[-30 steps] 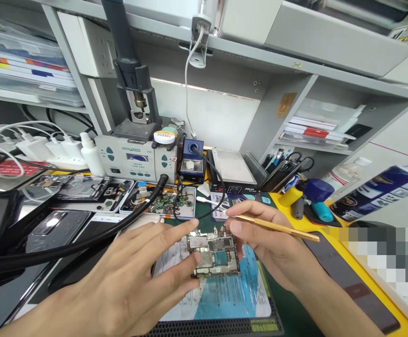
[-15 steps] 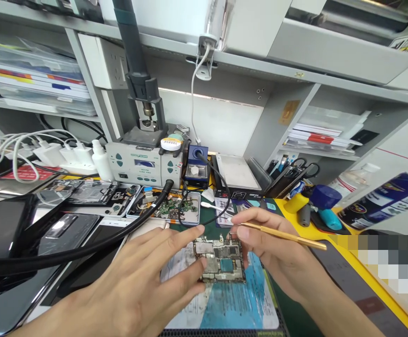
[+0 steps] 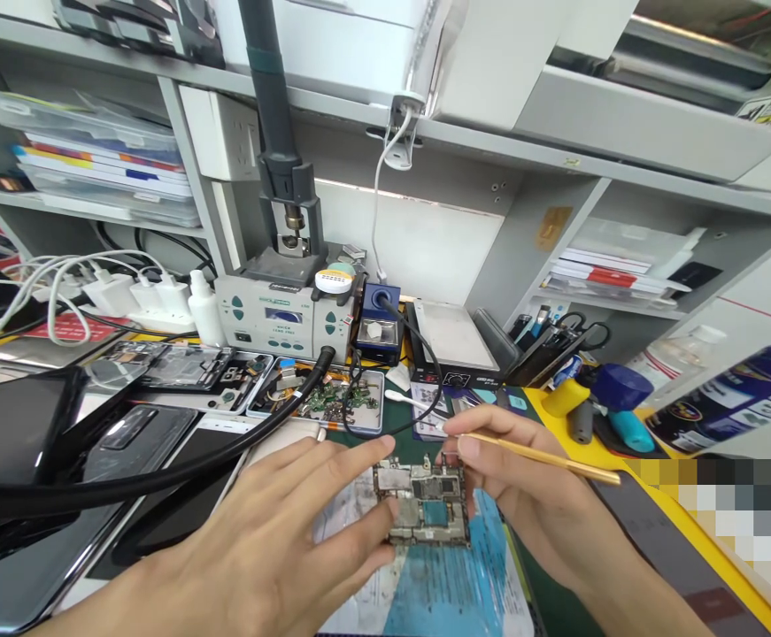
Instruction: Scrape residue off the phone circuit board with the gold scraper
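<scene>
A phone circuit board [image 3: 421, 504] with metal shields and a blue-green square patch lies over a white and blue sheet [image 3: 425, 584]. My left hand [image 3: 279, 531] reaches in from the left, its index finger at the board's upper left corner and other fingertips gripping its left edge. At the upper right of the board, my right hand [image 3: 524, 469] pinches a thin gold-coloured, pen-like tool [image 3: 551, 457] between thumb and index finger. Its handle slants out to the right; the tip, by the board's top edge, is too small to make out. The right hand's lower fingers curl beside the board's right edge.
A thick black hose [image 3: 226, 456] crosses the left side over several phones. Behind stand a hot-air station [image 3: 285, 314], a tray of small boards [image 3: 372, 398], a soldering iron stand [image 3: 380, 323] and a flat heating plate [image 3: 455, 341]. A white-tipped swab [image 3: 412, 401] lies nearby.
The whole view has shifted slightly, so everything sits a little lower and further right. Both hands keep about the same hold at the circuit board, and the gold-coloured tool stays in my right hand.
</scene>
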Tool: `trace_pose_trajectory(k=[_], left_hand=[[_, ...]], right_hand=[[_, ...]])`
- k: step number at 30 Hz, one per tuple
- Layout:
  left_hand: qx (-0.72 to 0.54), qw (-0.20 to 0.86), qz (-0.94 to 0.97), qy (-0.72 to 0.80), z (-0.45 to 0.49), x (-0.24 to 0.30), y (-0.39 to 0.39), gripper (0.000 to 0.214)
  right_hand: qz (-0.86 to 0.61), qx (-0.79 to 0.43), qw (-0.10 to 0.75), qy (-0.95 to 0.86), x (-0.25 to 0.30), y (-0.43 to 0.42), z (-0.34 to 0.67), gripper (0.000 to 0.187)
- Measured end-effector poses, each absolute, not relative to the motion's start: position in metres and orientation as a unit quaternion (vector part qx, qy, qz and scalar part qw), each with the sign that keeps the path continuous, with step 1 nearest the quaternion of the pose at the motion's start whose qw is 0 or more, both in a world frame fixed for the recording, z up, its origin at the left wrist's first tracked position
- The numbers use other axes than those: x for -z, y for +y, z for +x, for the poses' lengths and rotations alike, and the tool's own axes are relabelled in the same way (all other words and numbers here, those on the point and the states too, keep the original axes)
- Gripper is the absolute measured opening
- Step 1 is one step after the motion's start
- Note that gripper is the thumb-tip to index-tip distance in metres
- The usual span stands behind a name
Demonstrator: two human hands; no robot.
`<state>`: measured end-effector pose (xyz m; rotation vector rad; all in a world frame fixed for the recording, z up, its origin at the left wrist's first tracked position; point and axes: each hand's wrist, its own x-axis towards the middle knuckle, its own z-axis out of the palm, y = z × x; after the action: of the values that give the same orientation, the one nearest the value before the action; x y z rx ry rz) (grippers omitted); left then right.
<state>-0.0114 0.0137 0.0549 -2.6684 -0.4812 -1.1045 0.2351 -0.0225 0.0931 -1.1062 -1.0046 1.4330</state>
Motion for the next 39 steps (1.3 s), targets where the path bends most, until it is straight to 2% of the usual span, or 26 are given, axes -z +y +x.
trace_pose_trajectory(k=[39], left_hand=[[0.368, 0.106, -0.911, -0.156, -0.0087, -0.0624, 0.0152, 0.018]], right_hand=[[-0.454, -0.6, 0.506, -0.421, -0.0923, -0.0241, 0.2378, 0.015]])
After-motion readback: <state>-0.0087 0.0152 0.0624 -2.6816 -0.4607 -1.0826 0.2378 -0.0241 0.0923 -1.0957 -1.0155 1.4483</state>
